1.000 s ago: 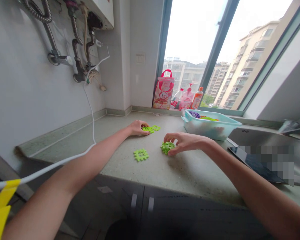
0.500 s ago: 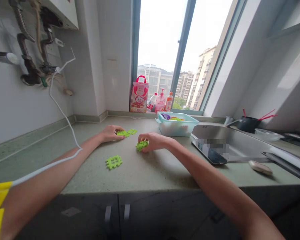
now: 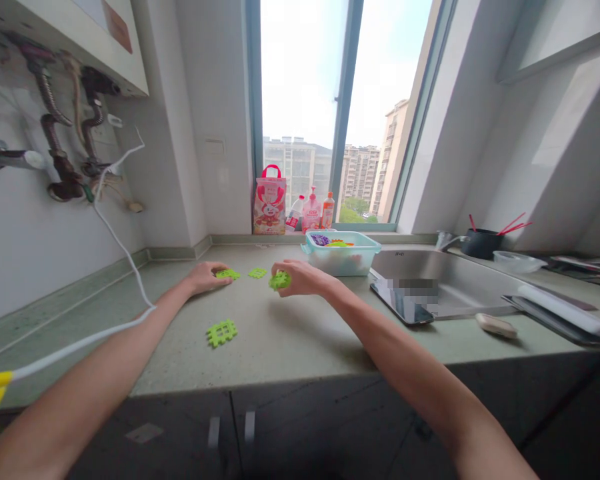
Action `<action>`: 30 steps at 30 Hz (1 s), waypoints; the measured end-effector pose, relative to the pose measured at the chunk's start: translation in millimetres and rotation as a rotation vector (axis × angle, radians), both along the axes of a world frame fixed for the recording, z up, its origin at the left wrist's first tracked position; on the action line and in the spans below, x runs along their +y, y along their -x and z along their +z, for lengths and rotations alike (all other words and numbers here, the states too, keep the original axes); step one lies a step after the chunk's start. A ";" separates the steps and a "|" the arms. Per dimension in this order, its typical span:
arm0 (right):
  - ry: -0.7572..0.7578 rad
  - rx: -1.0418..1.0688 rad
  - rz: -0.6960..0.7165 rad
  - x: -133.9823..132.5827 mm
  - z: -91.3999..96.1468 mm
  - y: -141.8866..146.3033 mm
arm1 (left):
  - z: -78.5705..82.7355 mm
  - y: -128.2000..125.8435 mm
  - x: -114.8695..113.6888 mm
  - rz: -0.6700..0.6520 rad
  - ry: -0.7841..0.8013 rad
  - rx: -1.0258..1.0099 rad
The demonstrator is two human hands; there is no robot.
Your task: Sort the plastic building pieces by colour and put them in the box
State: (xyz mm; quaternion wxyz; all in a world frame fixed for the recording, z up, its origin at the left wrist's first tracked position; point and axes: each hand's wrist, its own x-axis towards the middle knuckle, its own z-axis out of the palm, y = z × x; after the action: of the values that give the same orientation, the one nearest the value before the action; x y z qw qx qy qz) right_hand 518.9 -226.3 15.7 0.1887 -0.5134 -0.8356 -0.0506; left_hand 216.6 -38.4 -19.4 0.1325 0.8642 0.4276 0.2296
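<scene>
"Right hand [image 3: 305, 277]?"
"It is gripping a green lattice piece [image 3: 279, 280], mid-frame."
"Left hand [image 3: 200, 277]?"
"It is touching a second piece [image 3: 229, 274], left of centre; grip unclear. A third piece [image 3: 222, 333] is lying lower left."

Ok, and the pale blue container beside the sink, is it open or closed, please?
Open: the pale blue container has no lid over it, and a purple piece shows inside.

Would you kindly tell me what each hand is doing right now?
Left hand: closed on a flat green piece.
Right hand: closed, holding a chunkier green piece.
</scene>
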 end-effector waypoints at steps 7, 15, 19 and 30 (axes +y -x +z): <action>-0.518 0.157 -0.327 -2.7 40.8 -85.2 | -0.5 2.4 3.1 0.019 -0.029 0.012; -0.610 0.254 -0.892 -11.2 31.4 -146.9 | -0.3 1.8 4.9 0.009 -0.004 0.012; -0.528 0.173 -0.948 -8.6 23.8 -143.6 | -2.5 0.9 5.8 0.011 -0.023 0.010; -0.185 -0.028 -0.229 22.2 -9.9 -22.3 | -3.4 -3.5 0.2 -0.015 -0.043 0.005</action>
State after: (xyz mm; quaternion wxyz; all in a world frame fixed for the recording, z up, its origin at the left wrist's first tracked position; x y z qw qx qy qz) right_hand 541.3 -204.1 5.9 0.2167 -0.5851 -0.7658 -0.1557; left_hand 220.1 -38.3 -22.8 0.1149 0.8707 0.4162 0.2355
